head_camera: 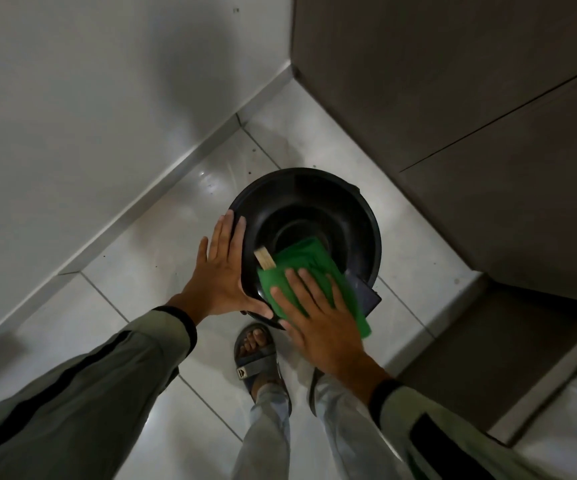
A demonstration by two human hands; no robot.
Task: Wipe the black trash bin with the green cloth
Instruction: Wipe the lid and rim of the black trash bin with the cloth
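Observation:
A round black trash bin (315, 202) stands on the tiled floor in a corner, seen from above with its mouth open. The green cloth (309, 259) is draped over the bin's near rim, partly hanging inside. My right hand (318, 320) lies flat on the cloth with spread fingers, pressing it against the rim. My left hand (221, 271) rests flat against the bin's left outer side and rim, fingers extended, thumb hooked at the near rim. A small tan wooden piece (264, 258) sticks out beside the cloth inside the bin.
White wall (89, 116) with a grey skirting runs on the left; a brown cabinet (470, 116) closes the right side. A dark flat object (366, 292) sits at the bin's near right. My sandalled foot (256, 351) stands just below the bin on glossy white tiles.

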